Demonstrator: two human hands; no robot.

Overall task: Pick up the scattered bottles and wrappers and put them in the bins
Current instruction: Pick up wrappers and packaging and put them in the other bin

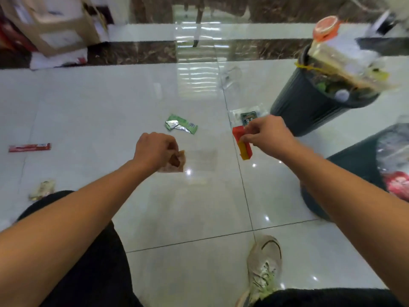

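Note:
My left hand point(155, 149) pinches a brownish see-through wrapper point(176, 161) above the white floor tiles. My right hand point(265, 135) pinches a red and yellow wrapper point(242, 144) by its edge. A green and silver wrapper point(180, 126) lies on the floor beyond my left hand. A clear packet with a dark green label point(247, 116) lies just behind my right hand. At the left lie a red stick wrapper point(29, 147) and a pale crumpled wrapper point(42, 189). A dark grey bin point(301, 107) stands at the right, heaped with rubbish and an orange-capped bottle point(326, 27).
A second dark bin point(354, 165) with a clear liner and red rubbish stands at the right edge, under my right forearm. Cardboard boxes point(57, 25) are stacked at the back left. A clear plastic piece point(231, 76) lies on the floor further back. My shoe point(264, 264) is on the tiles below.

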